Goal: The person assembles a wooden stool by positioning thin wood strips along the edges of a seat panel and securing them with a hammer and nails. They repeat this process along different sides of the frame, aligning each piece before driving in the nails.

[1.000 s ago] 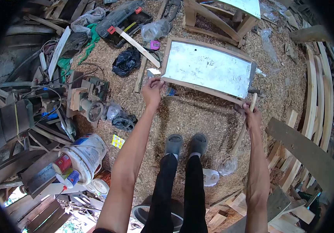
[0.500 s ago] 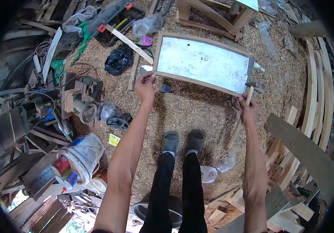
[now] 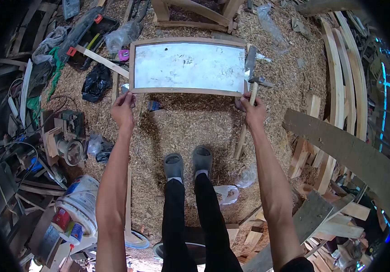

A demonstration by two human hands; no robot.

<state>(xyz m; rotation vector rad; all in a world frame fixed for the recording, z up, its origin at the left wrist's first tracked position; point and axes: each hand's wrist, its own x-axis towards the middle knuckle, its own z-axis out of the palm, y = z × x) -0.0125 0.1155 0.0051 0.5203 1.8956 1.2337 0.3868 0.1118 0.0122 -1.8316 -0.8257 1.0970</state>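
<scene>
A wooden-framed panel [image 3: 190, 67] with a whitish, smudged surface is held out over the sawdust floor, its upper and lower edges slightly curved. My left hand [image 3: 123, 111] pinches its lower left corner. At the lower right corner, my right hand [image 3: 254, 111] has its fingers closed on the frame. The handle of a hammer [image 3: 253, 90] passes beside the right fingers; whether they also grip it, I cannot tell. A saw blade [image 3: 250, 61] shows just beyond the panel's right edge.
Left: an open toolbox [image 3: 86, 38], a black plastic bag [image 3: 97, 83], a machine with a handwheel [image 3: 73, 152] and a white bucket [image 3: 82, 199]. Right: long boards [image 3: 338, 81] and a wide curved plank [image 3: 340, 145]. A wooden frame structure [image 3: 195, 22] stands beyond the panel.
The view has shifted, so most things appear further left. The panel looks more level, its right end no longer tilted down. Both hands still hold it.
</scene>
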